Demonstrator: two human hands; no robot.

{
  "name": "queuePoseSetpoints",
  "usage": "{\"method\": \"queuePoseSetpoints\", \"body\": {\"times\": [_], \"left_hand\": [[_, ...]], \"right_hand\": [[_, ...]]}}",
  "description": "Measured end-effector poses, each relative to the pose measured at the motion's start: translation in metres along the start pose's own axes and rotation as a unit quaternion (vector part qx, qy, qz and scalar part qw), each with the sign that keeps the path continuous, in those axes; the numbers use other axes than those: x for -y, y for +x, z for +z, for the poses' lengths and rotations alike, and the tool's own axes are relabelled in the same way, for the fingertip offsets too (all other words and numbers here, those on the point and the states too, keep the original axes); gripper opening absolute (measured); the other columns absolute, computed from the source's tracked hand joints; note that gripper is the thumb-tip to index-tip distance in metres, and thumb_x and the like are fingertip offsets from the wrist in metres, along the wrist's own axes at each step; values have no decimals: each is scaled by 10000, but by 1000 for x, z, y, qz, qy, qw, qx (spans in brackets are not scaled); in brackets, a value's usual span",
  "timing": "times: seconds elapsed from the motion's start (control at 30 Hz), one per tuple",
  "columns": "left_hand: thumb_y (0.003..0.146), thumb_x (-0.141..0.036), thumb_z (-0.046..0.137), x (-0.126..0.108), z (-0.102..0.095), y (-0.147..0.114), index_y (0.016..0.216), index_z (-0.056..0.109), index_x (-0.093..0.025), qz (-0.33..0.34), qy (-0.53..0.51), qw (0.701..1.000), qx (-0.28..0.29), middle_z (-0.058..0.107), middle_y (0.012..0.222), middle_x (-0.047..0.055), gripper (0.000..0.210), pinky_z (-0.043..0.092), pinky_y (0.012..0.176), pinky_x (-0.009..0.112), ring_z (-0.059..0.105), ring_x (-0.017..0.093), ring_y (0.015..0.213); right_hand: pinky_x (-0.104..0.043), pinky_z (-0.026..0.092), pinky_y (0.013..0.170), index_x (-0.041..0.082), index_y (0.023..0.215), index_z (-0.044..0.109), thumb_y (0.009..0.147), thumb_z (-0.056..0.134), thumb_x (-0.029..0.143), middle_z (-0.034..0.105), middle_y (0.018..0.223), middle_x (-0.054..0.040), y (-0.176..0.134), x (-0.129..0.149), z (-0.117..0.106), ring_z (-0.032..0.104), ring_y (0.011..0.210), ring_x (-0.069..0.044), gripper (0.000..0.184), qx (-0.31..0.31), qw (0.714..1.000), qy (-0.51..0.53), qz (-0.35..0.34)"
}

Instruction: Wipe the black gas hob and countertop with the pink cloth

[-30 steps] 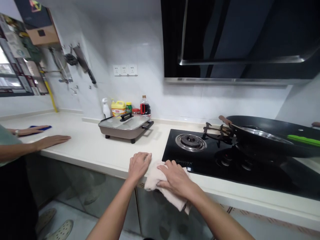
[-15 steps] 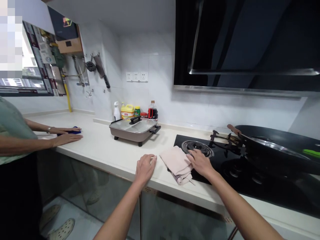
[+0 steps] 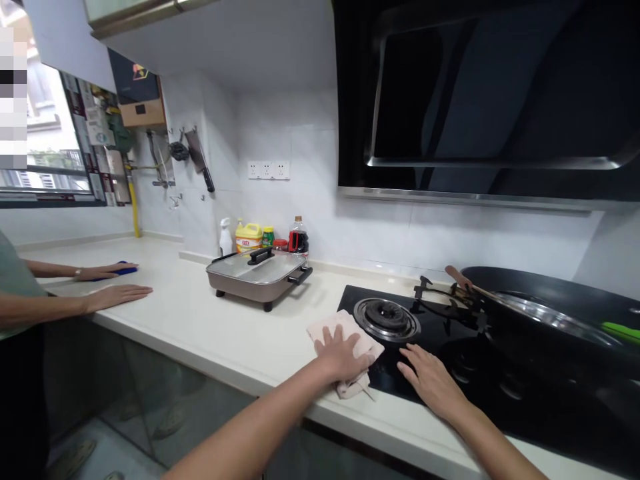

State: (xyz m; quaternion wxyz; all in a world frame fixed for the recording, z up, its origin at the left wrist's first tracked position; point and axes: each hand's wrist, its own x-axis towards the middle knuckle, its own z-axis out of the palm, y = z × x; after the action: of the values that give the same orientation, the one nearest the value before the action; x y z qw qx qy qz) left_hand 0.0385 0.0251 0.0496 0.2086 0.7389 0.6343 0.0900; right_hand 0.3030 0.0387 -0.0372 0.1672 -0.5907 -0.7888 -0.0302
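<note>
My left hand (image 3: 341,353) lies on a pale pink cloth (image 3: 369,339), its fingers spread over the folded fabric. Part of the cloth is hidden under the palm. It straddles the white counter and the left edge of the black gas stove (image 3: 395,377). Close by on the right, my right hand (image 3: 434,381) rests on the stove's glass top with fingers stretched out and nothing in them. Just beyond both hands is a round burner (image 3: 387,319) without a pan support over it.
A large black wok (image 3: 545,327) and a pan support (image 3: 440,300) occupy the stove's right side. A lidded electric pan (image 3: 257,277) stands on the counter, bottles (image 3: 249,238) behind it. At the left, another person's hand (image 3: 103,271) is on a blue cloth (image 3: 123,268). A cleaver (image 3: 199,159) hangs above.
My left hand has moved right from the counter onto the cloth. My right hand has left the cloth's edge and shifted right onto the stove. The other person's hands have moved left.
</note>
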Motion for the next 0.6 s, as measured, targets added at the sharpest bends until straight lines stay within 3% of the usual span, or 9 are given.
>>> {"method": "queuePoseSetpoints", "body": {"times": [0.1,0.2,0.3,0.47,0.6], "left_hand": [[844,-864,342,-1,-1,31,1633,307,-388,-3,39,999,9,49,1772,50,922,85,1221,723,-66,496,1581],[884,-817,330,8,-3,72,1638,268,-417,1,70,997,-21,49,1773,21,856,75,1227,714,-41,481,1589],[900,-815,297,15,-2,114,1632,295,-405,12,75,996,-56,84,1771,30,839,83,1229,708,3,480,1591],[912,-823,227,15,-4,180,1618,318,-422,28,79,994,-75,120,1766,19,817,124,1214,721,49,484,1586],[914,-824,192,9,-8,231,1616,310,-443,31,90,993,-76,112,1766,1,807,125,1202,736,54,491,1576]], "right_hand": [[-523,358,1151,169,1412,591,1051,318,521,546,1485,-158,1,4,-4,464,1394,-321,574,-1,999,-27,-22],[-542,434,1003,199,1248,655,1042,358,473,636,1261,-149,4,8,-12,566,1167,-325,454,-12,997,-41,-60],[-542,445,944,239,1151,656,1040,379,489,636,1137,-107,4,10,-17,575,1042,-298,389,-50,996,-4,-73],[-589,464,953,263,1101,680,1028,400,507,650,1166,-110,2,7,-11,597,1067,-328,378,-64,995,23,-79],[-643,462,997,258,1196,702,1018,410,560,663,1289,-149,2,-6,9,602,1178,-392,456,-100,990,2,-96]]}}
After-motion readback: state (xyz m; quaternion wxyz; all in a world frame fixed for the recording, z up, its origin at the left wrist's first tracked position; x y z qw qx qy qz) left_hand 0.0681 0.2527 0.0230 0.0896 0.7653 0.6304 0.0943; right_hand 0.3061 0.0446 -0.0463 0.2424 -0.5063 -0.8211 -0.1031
